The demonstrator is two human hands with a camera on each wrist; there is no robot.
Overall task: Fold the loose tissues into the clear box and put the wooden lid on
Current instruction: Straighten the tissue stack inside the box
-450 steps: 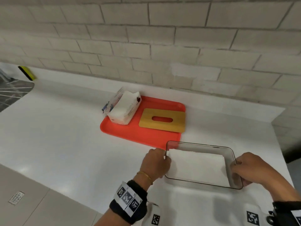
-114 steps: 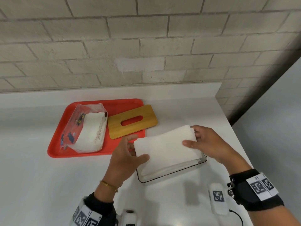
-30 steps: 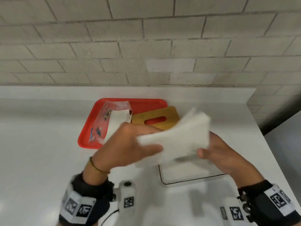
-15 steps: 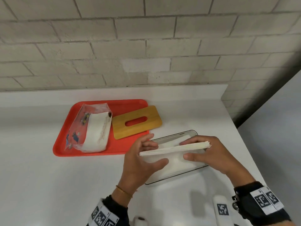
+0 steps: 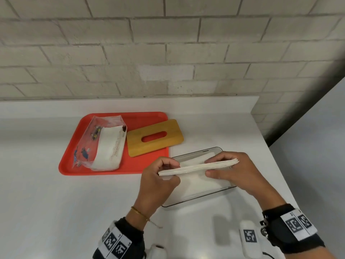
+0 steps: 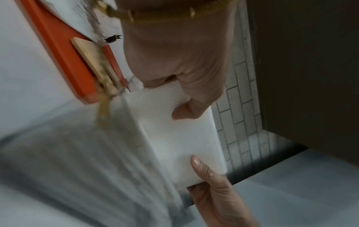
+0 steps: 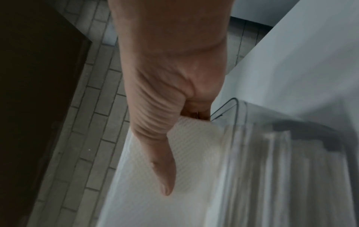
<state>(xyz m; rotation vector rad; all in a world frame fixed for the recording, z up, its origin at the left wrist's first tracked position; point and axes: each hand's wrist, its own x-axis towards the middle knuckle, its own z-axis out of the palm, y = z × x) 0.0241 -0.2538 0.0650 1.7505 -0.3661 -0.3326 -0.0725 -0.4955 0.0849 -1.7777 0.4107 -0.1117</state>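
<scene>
A flat stack of white tissues (image 5: 197, 166) hangs level just above the clear box (image 5: 197, 200), held at both ends. My left hand (image 5: 160, 176) pinches its left end, thumb underneath. My right hand (image 5: 229, 171) pinches the right end, fingers on top. The left wrist view shows the stack of tissues (image 6: 180, 138) between both thumbs; the right wrist view shows my thumb on the tissues (image 7: 194, 147) beside the box wall (image 7: 240, 116). More white tissue lies inside the box. The wooden lid (image 5: 155, 140), with an oval slot, rests on the red tray's right edge.
The red tray (image 5: 145, 118) sits behind and left of the box and carries an opened plastic tissue pack (image 5: 100, 144). A brick wall (image 5: 168, 49) backs the white counter (image 5: 56, 202). The counter ends just right of the box.
The tissue stack has come down from a raised, tilted position to level just over the box. Both hands moved closer to its ends and now pinch them.
</scene>
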